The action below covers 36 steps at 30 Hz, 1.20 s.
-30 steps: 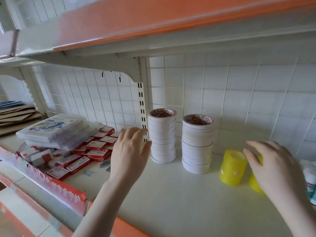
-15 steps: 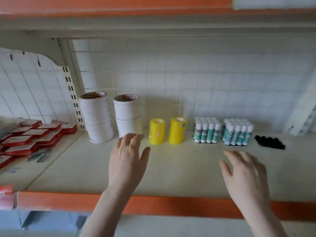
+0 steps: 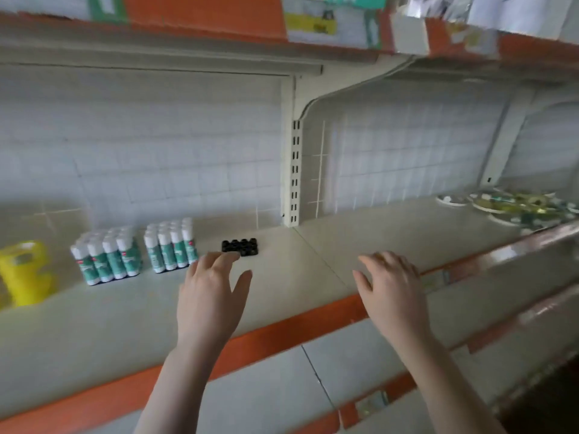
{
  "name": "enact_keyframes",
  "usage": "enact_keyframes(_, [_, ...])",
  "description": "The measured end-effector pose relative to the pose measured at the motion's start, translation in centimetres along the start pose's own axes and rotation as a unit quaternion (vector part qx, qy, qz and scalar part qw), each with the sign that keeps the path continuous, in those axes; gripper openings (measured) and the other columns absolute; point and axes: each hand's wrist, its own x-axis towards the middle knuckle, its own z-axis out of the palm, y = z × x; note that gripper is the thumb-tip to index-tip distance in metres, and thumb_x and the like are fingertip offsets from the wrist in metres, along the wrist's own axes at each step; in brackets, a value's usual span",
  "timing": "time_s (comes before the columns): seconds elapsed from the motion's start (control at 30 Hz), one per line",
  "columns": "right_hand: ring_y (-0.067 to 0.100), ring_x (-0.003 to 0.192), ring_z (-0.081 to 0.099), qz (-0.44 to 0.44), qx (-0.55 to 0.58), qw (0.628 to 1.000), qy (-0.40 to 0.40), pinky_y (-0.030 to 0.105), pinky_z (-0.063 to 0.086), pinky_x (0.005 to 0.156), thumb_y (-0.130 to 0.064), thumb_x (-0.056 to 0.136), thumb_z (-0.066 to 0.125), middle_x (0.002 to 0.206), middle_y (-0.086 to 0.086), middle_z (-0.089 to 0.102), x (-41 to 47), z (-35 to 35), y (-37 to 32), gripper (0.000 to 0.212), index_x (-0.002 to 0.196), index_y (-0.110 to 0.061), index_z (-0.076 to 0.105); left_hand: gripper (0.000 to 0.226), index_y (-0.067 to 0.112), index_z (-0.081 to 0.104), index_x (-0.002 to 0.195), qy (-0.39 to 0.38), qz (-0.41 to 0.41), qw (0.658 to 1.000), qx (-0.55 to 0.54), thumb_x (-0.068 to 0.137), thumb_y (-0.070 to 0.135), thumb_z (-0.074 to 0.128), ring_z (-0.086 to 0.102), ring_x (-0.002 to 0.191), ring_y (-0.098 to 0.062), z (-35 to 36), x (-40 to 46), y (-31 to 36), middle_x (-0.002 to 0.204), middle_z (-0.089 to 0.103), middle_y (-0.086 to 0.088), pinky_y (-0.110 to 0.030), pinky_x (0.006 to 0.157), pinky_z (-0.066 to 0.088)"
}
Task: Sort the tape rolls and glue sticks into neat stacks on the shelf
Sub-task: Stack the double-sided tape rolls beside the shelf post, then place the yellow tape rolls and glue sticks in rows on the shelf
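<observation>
Left hand: the left hand [image 3: 211,296] hovers at centre frame above the shelf [image 3: 282,277], fingers spread and relaxed, holding nothing; its fingertips [image 3: 230,256] reach just short of the black pack
Right hand: the right hand [image 3: 391,292] floats right of centre over the shelf's front edge, fingers loosely fanned, also empty
Glue sticks: 2 wrapped blocks stand upright at centre left, the left glue pack [image 3: 108,256] and the right glue pack [image 3: 170,245], side by side with a narrow gap between them
Black pack: a small black pack [image 3: 240,247] sits just right of the glue sticks, near the left fingertips; what it holds is too small to tell
Tape: yellow tape rolls [image 3: 23,272] stand at the far left edge, blurred and partly cut off by the frame
Far right: flat round items [image 3: 507,206] lie at the right end of the next shelf bay, smeared by blur
Stage: both hands look free and between picks; nothing is being carried
Risk 1: a sweeping left hand could clip the right glue pack, tipping the tall upright block
Risk 2: the black pack is low and light-looking, so a nudge may slide it instead of lifting it
Risk 3: the heavy blur suggests a moving view, so a hasty reach could land off target
</observation>
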Motion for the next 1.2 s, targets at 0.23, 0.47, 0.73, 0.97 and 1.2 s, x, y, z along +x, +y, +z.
enact_keyframes(0.23, [0.035, 0.064, 0.06, 0.042, -0.045, 0.998, -0.031, 0.038, 0.05, 0.059, -0.011, 0.063, 0.079, 0.069, 0.012, 0.062, 3.2, 0.4, 17.4, 0.016, 0.073, -0.009, 0.067, 0.034, 0.015, 0.062, 0.118, -0.037, 0.016, 0.998, -0.045, 0.087, 0.028, 0.062, 0.048, 0.113, -0.029, 11.4, 2.1, 15.2, 0.12, 0.058, -0.007, -0.039, 0.088, 0.04])
enact_keyframes(0.47, [0.034, 0.069, 0.062, 0.1, -0.064, 0.993, -0.019, 0.037, 0.049, 0.061, -0.011, 0.07, 0.077, 0.075, 0.013, 0.064, 5.1, 1.8, 33.1, 0.013, 0.08, -0.008, 0.07, 0.033, 0.018, 0.062, 0.117, -0.066, 0.054, 0.995, -0.058, 0.087, 0.031, 0.061, 0.048, 0.112, -0.027, 22.9, 4.9, 26.3, 0.119, 0.058, -0.005, -0.036, 0.088, 0.04])
enact_keyframes(0.73, [0.035, 0.073, 0.062, 0.096, -0.07, 0.993, 0.0, 0.04, 0.05, 0.067, -0.01, 0.072, 0.076, 0.079, 0.014, 0.064, 10.4, 5.3, 49.2, 0.018, 0.089, -0.007, 0.071, 0.035, 0.019, 0.059, 0.12, -0.096, 0.058, 0.991, -0.07, 0.089, 0.033, 0.058, 0.046, 0.115, -0.023, 35.7, 9.3, 37.5, 0.123, 0.056, -0.001, -0.034, 0.089, 0.039])
enact_keyframes(0.97, [0.033, 0.079, 0.063, 0.104, -0.013, 0.994, -0.02, 0.036, 0.05, 0.067, -0.013, 0.08, 0.07, 0.088, 0.013, 0.068, 15.0, 7.3, 60.9, 0.018, 0.098, -0.009, 0.071, 0.033, 0.019, 0.061, 0.118, -0.096, 0.064, 0.992, -0.051, 0.088, 0.029, 0.062, 0.05, 0.111, -0.022, 43.0, 12.2, 45.5, 0.121, 0.058, 0.0, -0.031, 0.085, 0.039])
enact_keyframes(1.2, [0.029, 0.076, 0.062, -0.009, 0.074, 0.99, -0.124, 0.03, 0.047, 0.061, -0.017, 0.088, 0.062, 0.087, 0.01, 0.07, 21.6, 10.1, 67.8, 0.016, 0.099, -0.009, 0.07, 0.029, 0.021, 0.063, 0.116, -0.082, -0.015, 0.996, -0.022, 0.088, 0.025, 0.062, 0.055, 0.108, -0.022, 48.9, 12.2, 51.1, 0.121, 0.06, 0.001, -0.033, 0.086, 0.044])
